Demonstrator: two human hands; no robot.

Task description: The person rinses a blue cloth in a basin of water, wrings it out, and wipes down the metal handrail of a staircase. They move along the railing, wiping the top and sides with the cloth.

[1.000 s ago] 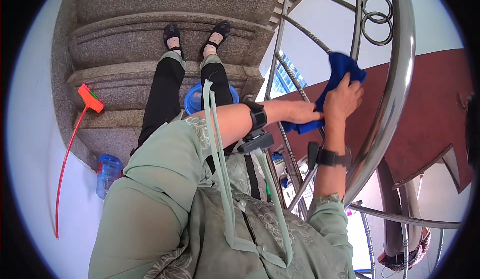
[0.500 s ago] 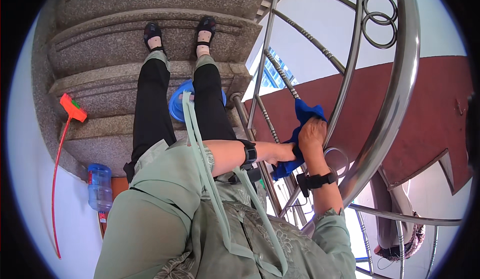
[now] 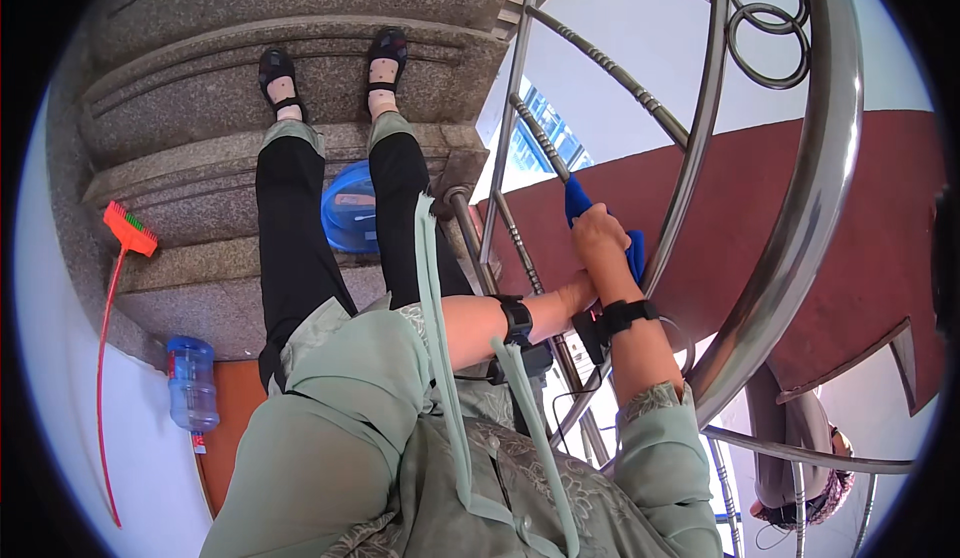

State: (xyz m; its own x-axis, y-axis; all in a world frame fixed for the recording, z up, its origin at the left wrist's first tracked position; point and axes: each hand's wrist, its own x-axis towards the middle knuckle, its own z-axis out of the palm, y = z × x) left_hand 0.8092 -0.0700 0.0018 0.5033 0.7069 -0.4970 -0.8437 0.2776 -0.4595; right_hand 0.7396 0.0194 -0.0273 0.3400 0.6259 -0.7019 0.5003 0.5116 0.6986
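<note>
Now the right hand is curled closed over the bunched royal-blue fabric cloth, one peak of it poking out above the knuckles and a loose fold showing to the right. That peak meets the slanting, ribbed silver-metal bar at the bar's lower visible end. Just below, the left hand is partly hidden behind the right wrist; whether its fingers grip any fabric I cannot tell. A second ago the cloth lay against the upper ribbed metal bar; it has since come to this lower one — so its work seems to have passed from bar to bar. Less blue shows, too: the flap below the left hand has gone from sight. Further out, the thick polished-metal handrail curves past, well apart from the cloth. A round blue plastic bucket shows between the black-trousered legs — and, at far left, an orange-headed, red-handled broom and a translucent blue plastic bottle.
</note>
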